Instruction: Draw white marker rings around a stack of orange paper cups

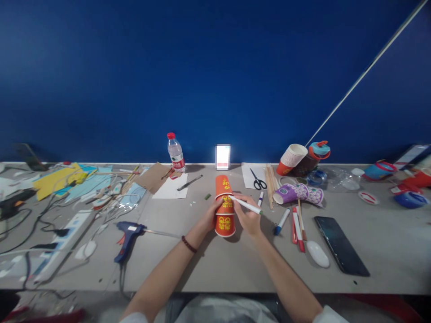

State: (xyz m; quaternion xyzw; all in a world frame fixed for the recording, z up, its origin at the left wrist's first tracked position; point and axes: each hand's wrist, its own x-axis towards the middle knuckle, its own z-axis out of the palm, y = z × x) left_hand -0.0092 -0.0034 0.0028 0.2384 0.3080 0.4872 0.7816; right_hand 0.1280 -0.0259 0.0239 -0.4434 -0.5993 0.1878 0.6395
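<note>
Two red paper cups (225, 206) lie nested on their sides on the grey table (208, 264), near the middle, rims toward the near edge. The left hand (213, 214) presses against their left side, fingers curled around the cups and touching them. The right hand (248, 218) sits on their right side, its fingers closed on a white marker (245, 205) whose tip touches the cups where the two overlap. A blue glue gun (127, 235) lies to the left. To the right lie more markers (296, 226) and a dark phone (340, 244). Scissors (257, 180) and a water bottle (175, 153) stand farther back.
</note>
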